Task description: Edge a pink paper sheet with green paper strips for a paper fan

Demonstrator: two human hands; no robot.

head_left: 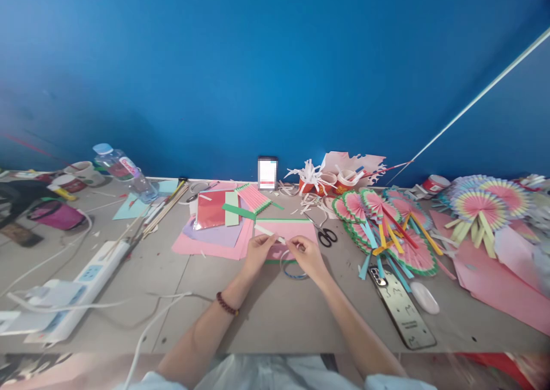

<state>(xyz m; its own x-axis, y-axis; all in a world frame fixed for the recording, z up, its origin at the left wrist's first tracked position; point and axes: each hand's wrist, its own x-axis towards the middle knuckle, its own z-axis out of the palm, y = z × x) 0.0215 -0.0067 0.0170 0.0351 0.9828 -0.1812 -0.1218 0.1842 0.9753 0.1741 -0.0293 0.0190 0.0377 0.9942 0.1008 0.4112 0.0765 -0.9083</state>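
Over a pink sheet with green edges (301, 229), both my hands are close together. My left hand (258, 253) is closed in a pinch on a narrow white strip (263, 229), which sticks out up and to the left. At the strip's near end, the fingers of my right hand (306, 256) are pinched too, though the contact is small and partly hidden. A thin roll of tape (296, 276) lies under my right hand, overlapping the sheet's near edge. Black-handled scissors (327, 238) rest just right of the sheet.
Coloured papers (215, 247) and a pleated pink paper (254, 198) lie on the left. Several folded paper fans (415, 252), a patterned phone (404, 310) and a white mouse (424, 297) are on the right. A bottle (124, 166) and power strip (86, 287) stand farther left.
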